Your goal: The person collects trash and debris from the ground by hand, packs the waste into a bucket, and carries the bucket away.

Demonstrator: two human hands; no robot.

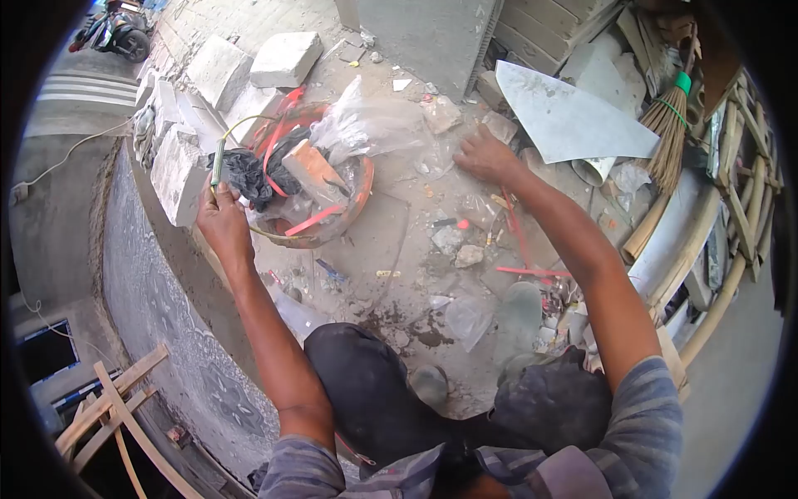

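Observation:
My left hand [221, 218] is closed round the wire handle [218, 163] of an orange bucket [362, 195], near the handle's pale green grip. Inside the bucket lie a broken brick [311, 170], a crumpled black plastic bag [247, 173], red plastic strips and clear plastic. A clear plastic bag [374, 121] spreads over the far rim. My right hand [486, 156] reaches down to the littered ground, its fingers bent beside a lump of rubble [500, 128] and some clear plastic. What those fingers hold, if anything, is hidden.
White blocks [285, 60] are piled behind and left of the bucket. At the right lie a white broken sheet [565, 116], a stick broom [670, 133] and bamboo poles [723, 291]. Rubble, a red strip [532, 271] and plastic scraps litter the ground. A low wall [179, 291] runs along the left.

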